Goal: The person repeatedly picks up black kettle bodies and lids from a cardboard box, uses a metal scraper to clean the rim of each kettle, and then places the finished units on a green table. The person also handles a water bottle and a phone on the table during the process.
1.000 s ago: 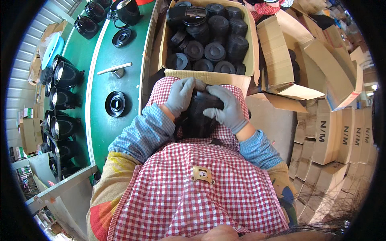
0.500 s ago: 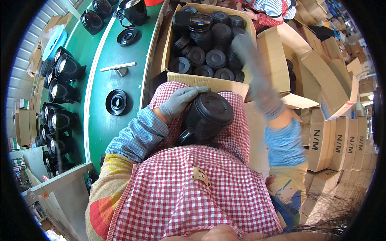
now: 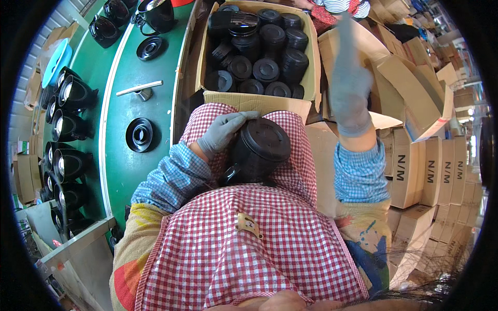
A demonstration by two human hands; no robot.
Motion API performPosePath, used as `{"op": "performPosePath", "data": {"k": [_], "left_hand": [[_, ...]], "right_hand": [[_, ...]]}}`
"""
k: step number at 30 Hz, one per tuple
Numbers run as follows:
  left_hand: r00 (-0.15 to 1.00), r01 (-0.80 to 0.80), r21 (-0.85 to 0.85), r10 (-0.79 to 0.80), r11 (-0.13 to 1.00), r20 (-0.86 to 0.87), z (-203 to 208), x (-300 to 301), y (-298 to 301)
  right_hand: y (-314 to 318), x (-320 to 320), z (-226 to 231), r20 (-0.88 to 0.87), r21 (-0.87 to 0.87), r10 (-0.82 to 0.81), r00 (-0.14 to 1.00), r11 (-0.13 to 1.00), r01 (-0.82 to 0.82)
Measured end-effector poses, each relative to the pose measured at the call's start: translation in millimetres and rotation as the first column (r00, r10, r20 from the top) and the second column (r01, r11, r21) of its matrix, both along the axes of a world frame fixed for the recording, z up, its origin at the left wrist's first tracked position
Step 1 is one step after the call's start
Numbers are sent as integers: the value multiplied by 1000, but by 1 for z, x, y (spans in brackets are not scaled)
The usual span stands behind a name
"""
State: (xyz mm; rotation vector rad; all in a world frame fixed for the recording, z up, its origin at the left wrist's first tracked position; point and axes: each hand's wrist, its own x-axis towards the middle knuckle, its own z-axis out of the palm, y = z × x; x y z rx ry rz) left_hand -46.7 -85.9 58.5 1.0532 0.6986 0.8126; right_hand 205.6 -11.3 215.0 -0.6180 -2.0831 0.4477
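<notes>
A black lidded jug [image 3: 262, 147] rests upright in my lap, its handle pointing down toward the left. My left hand [image 3: 224, 133], in a grey glove, steadies it, fingers bent over the upper left edge of its lid. My right hand [image 3: 353, 90], also gloved, is raised at the right, beside a cardboard box [image 3: 282, 105] and in front of an open carton's flaps. Motion smears its fingers, so their pose and anything in them cannot be made out. Stacks of round black lids [image 3: 265, 70] fill the cardboard box ahead of my knees.
Left of me runs a green table [image 3: 122, 179]. On it are two black ring-shaped parts [image 3: 140, 135], a metal T-shaped piece [image 3: 141, 90] and a row of black jugs [image 3: 72, 124]. Open cartons [image 3: 415, 88] and stacked boxes [image 3: 410, 166] stand right. Another person's sleeve [image 3: 324, 14] shows beyond the box.
My right hand has moved right, away from the box of lids, toward the open carton's flaps. My left hand stays on the jug. The whole view has shifted slightly.
</notes>
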Motion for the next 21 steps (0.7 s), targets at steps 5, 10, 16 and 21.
{"op": "performPosePath", "data": {"k": [5, 10, 16, 21], "left_hand": [[1000, 0, -33, 1, 999, 25, -20, 9, -7], [1000, -6, -37, 6, 999, -2, -10, 5, 4], [993, 62, -109, -73, 992, -94, -29, -3, 11], [772, 454, 463, -76, 761, -631, 43, 0, 35]], "right_hand": [[-84, -5, -86, 780, -40, -98, 618, 978, 206], [-48, 15, -86, 318, -58, -117, 941, 988, 142], [-84, -1, -126, 306, -515, 222, 926, 857, -35], [-70, 29, -113, 221, -345, 132, 966, 937, -49]]}}
